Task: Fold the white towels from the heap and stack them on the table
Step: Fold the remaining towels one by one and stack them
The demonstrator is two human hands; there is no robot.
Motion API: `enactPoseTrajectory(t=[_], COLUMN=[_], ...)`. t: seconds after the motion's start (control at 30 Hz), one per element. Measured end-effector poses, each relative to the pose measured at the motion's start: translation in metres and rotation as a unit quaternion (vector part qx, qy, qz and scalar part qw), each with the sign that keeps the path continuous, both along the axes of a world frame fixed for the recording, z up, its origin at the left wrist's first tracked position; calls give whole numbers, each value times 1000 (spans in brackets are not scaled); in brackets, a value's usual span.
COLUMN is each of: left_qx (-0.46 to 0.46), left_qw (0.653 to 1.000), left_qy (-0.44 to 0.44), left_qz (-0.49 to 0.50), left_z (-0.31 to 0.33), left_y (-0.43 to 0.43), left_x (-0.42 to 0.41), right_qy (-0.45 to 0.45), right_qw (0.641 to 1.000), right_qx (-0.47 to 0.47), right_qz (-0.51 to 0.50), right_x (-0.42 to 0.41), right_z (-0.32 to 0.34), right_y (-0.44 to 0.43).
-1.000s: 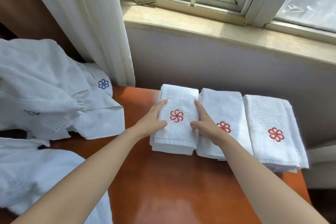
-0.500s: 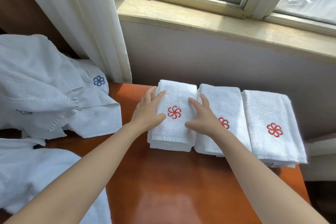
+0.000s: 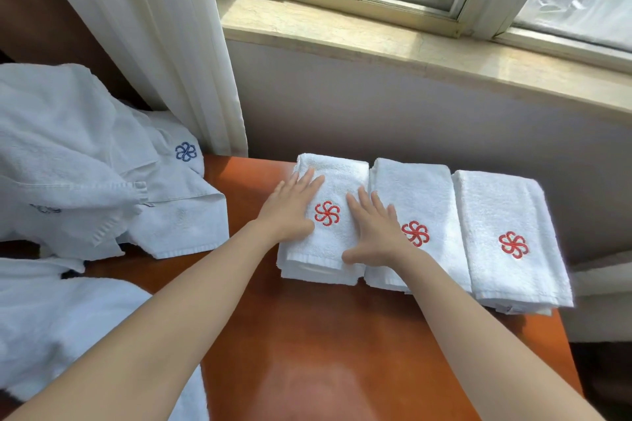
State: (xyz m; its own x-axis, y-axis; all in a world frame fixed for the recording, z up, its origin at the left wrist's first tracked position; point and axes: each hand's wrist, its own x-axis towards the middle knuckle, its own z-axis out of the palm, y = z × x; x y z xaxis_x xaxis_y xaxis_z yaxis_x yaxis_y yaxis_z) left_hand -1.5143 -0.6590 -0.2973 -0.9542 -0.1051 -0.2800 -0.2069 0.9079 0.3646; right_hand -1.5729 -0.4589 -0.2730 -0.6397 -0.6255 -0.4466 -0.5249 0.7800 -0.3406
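— Towels, head view: lying where?
— Three folded stacks in a row along the far side of the orange-brown table (image 3: 342, 352), just under the window sill (image 3: 376, 34): left stack (image 3: 338, 178), middle stack (image 3: 424, 191), right stack (image 3: 506, 208), touching side by side, each with a red flower emblem (image 3: 327, 213) face up. Unfolded heap (image 3: 68, 164) off to the left, spilling onto the table's left edge, one blue emblem (image 3: 186, 151) showing, next to the white curtain (image 3: 164, 44).
— Hands?
— Left hand (image 3: 290, 212) flat on the left part of the left stack, fingers straight and close together, pointing toward the wall. Right hand (image 3: 376, 232) flat across the line between left stack and middle stack, fingers straight and a little spread, thumb out along the near hem. Nothing gripped or pinched; only pressing down.
— Step in hand?
— Looks like patting and squaring the top towel of the left stack, emblem bare between the two palms. Folding of this one apparently finished. Plenty waiting in the heap, so well short of done overall.
— Next move?
— Probably lifting both palms straight up, no dragging of the terry, then reaching left to the heap. Calls for singling out one hem or corner from overlapped, tangled layers; risk of hauling neighbours off the edge with a careless pull
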Motion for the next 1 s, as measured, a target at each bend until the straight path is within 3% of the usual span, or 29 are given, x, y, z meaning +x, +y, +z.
enactPoseTrajectory(t=[0.13, 0.3, 0.43, 0.63, 1.0], left_qx=[17, 49, 39, 26, -17], left_qw=[997, 989, 985, 974, 962], left_qy=[61, 103, 101, 84, -2], left_qz=[40, 92, 133, 207, 273], left_z=[14, 32, 40, 37, 1], left_y=[9, 13, 7, -8, -35], left_x=[28, 97, 157, 243, 385], right_qy=[63, 129, 123, 75, -12], right_qw=[998, 975, 962, 961, 957], right_qx=[-30, -182, -235, -233, -133], right_qz=[-3, -3, 56, 130, 258], right_x=[16, 60, 99, 159, 261], right_z=[14, 29, 34, 24, -13], right_y=[7, 4, -13, -42, -91])
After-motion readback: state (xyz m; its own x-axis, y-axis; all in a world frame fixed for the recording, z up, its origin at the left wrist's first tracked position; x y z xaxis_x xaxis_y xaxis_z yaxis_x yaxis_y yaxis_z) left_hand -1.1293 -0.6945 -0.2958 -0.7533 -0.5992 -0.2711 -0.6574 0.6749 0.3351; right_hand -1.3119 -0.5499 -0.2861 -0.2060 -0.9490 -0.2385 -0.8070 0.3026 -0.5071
